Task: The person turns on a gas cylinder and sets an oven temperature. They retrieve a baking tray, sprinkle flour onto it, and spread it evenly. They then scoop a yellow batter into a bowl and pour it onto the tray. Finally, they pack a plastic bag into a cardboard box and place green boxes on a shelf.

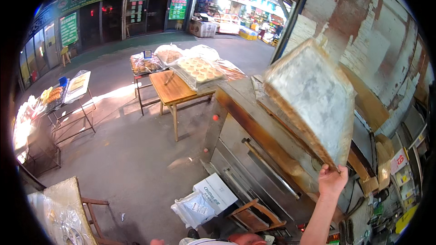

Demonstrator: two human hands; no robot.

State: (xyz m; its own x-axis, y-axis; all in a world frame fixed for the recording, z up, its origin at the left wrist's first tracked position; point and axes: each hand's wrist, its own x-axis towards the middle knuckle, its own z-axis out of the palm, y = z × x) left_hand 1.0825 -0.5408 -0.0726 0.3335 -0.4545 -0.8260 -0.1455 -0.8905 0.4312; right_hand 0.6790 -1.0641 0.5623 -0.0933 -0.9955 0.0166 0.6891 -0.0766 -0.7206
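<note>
My right hand [332,179] grips the near corner of a metal baking tray [315,98] with browned edges. The tray is tilted up above the top of a steel deck oven [252,163], whose front has a long handle bar [270,168]. Only a small part of my left hand [157,242] shows at the bottom edge of the view, low beside my body; what its fingers do is hidden. More flat trays or boards [289,117] lie on the oven top beneath the raised tray.
A wooden table [175,86] holds a tray of round pastries [199,69] under plastic. Stands with food are at the left. A plastic-covered table [61,207] is at lower left. A cardboard box [216,190] and a plastic-wrapped package [196,207] lie before the oven. A peeling wall [361,23] rises at right.
</note>
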